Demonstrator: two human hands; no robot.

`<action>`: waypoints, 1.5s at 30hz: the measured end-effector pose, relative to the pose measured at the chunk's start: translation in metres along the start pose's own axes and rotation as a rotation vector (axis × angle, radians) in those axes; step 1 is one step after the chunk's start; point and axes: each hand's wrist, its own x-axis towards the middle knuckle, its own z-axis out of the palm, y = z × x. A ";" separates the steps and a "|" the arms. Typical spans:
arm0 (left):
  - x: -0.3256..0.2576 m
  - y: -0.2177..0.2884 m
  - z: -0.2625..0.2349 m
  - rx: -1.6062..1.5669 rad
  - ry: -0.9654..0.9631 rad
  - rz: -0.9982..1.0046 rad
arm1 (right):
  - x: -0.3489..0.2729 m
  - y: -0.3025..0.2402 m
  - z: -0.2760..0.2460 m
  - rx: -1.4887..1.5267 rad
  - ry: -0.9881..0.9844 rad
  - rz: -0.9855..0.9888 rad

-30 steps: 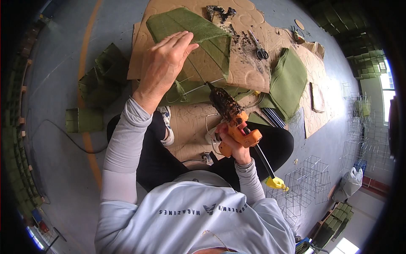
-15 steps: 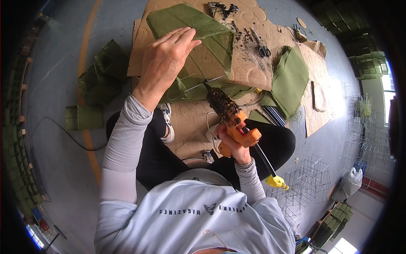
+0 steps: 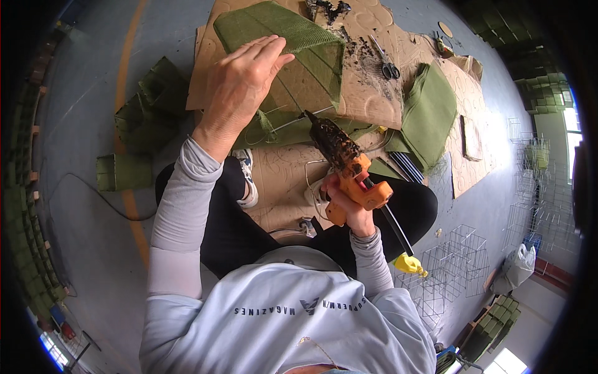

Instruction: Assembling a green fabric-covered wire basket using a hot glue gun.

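Since the earlier frame the left hand has slid a little up the green mesh piece, and the orange glue gun has tipped its nozzle closer to the wire rods below the mesh; the rest lies as it did.

The left hand is spread flat, fingers straight and together, pressing palm-down on the lower left part of the green mesh piece. That piece is a coarse green net stretched over a thin wire frame, roughly triangular, lying on the brown cardboard sheet on the floor. The right hand is clenched around the grip of the glue gun, whose barrel is crusted with dark burnt glue; its tip points up-left, just beside the mesh's lower edge. A black cord with a yellow plug trails from the gun toward the lower right.

Right of the gun lies folded green fabric, and scissors rest on the cardboard near a patch of dark debris. Finished green boxes sit on the grey floor to the left, just off the cardboard's edge. Bare wire cubes stand at the right, well apart from the hands. Open cardboard shows between the mesh and the fabric; the person's folded legs close in the near side.
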 end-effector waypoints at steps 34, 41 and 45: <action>-0.001 -0.003 -0.006 -0.023 0.009 -0.041 | -0.007 -0.004 0.021 -0.256 -0.091 -0.101; -0.002 -0.005 -0.008 0.004 -0.013 -0.086 | -0.005 0.007 0.032 -0.287 -0.139 -0.198; -0.003 -0.006 -0.012 0.018 -0.024 -0.105 | -0.005 0.007 0.032 -0.324 -0.173 -0.199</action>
